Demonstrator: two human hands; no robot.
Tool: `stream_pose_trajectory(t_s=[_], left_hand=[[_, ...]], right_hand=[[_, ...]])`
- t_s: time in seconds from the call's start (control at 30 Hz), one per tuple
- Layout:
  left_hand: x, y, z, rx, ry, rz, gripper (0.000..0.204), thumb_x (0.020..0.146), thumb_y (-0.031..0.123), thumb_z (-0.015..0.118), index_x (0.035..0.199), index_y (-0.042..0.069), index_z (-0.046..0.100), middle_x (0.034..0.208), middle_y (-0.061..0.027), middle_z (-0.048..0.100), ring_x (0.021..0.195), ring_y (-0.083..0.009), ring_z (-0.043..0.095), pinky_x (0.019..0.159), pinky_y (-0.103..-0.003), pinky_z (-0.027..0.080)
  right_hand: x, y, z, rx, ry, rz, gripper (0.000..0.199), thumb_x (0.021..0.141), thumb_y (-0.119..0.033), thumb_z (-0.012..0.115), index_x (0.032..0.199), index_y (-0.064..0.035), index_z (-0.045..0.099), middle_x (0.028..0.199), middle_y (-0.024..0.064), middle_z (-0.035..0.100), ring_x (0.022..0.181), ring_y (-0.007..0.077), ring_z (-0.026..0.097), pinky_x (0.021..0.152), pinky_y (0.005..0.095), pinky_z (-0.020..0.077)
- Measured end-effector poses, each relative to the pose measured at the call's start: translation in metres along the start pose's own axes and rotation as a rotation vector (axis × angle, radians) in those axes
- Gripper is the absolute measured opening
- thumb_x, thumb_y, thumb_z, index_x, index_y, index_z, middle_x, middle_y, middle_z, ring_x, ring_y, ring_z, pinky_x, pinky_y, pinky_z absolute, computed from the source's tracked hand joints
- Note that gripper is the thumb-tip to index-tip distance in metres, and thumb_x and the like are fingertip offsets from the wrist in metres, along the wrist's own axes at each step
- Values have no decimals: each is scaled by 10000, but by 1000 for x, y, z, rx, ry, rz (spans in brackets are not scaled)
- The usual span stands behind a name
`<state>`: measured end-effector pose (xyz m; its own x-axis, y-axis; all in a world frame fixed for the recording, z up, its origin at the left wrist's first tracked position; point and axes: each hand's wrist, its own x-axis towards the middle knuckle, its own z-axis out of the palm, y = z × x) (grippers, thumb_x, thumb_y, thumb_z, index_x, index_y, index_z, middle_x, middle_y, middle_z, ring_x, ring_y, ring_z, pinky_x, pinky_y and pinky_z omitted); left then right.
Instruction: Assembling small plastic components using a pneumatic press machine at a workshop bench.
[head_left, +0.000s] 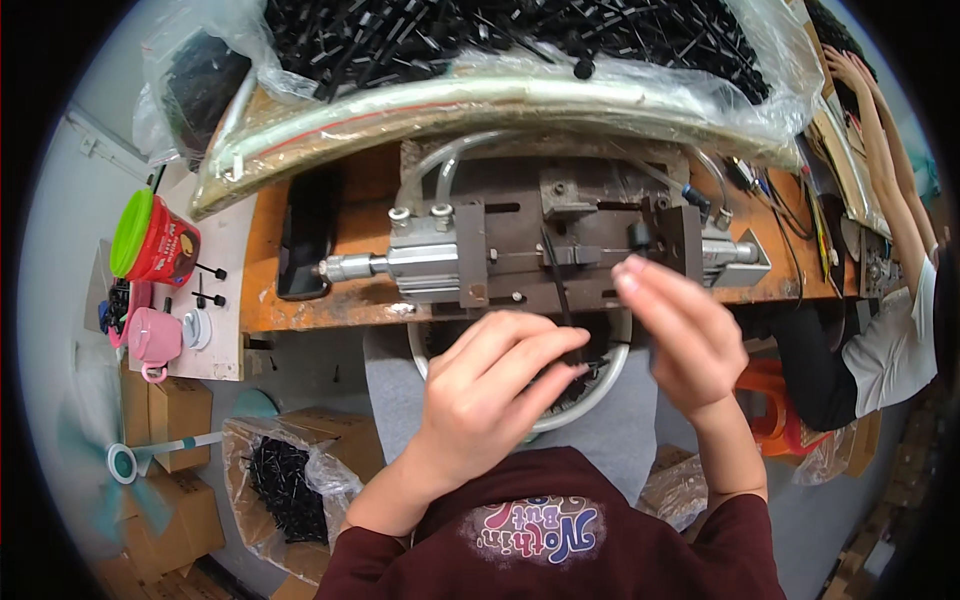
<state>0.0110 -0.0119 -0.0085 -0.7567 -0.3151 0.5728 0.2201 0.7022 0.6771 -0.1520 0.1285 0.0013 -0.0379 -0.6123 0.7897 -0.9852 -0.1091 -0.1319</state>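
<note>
My left hand is in front of the metal clamping fixture, finger and thumb bent around the lower end of a thin black rod. The rod slants up across the fixture's middle. On the right, my right hand is raised, its fingertips blurred by motion. Just beyond them is a small black cap; whether they touch it cannot be told. Below my hands, a round white-rimmed bucket with black pieces in it is partly hidden by my left hand.
Clear plastic holds a heap of black rods behind the fixture. A dark tray, red tub and pink cup are at left. A box of black parts is on the floor. Another person's arms are at right.
</note>
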Motion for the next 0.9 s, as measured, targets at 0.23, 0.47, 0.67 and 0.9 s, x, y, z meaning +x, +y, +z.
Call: stream_pose_trajectory(t_s=[0.23, 0.47, 0.67, 0.9], left_hand=[[-1, -18, 33, 393, -102, 92, 287, 716, 62, 779, 991, 8, 714, 1218, -140, 682, 780, -223, 681, 731, -328, 556], [18, -13, 30, 511, -203, 102, 241, 728, 98, 777, 944, 13, 711, 1201, -152, 691, 715, -224, 690, 679, -309, 543], [18, -14, 29, 499, -242, 54, 248, 711, 97, 789, 938, 28, 715, 1198, -153, 692, 640, -224, 670, 631, -309, 538], [16, 4, 18, -180, -122, 46, 426, 707, 49, 832, 1115, 33, 708, 1067, -136, 712, 794, -217, 708, 692, -307, 584]], right_hand=[[-9, -15, -13, 538, 136, 790, 170, 828, 100, 716, 996, 91, 691, 894, 155, 743, 721, 148, 715, 644, 239, 569], [-9, -14, -16, 851, 47, 1183, 124, 857, -31, 755, 850, 17, 640, 748, 89, 702, 521, 47, 568, 451, 175, 409], [-11, -8, -12, 1018, 2, 1287, 171, 858, -64, 769, 806, -32, 610, 639, 17, 617, 458, 17, 479, 402, 176, 333], [-6, -10, -5, 1139, 20, 1314, 168, 909, -105, 728, 831, -35, 597, 652, 30, 625, 453, 46, 525, 401, 182, 373]])
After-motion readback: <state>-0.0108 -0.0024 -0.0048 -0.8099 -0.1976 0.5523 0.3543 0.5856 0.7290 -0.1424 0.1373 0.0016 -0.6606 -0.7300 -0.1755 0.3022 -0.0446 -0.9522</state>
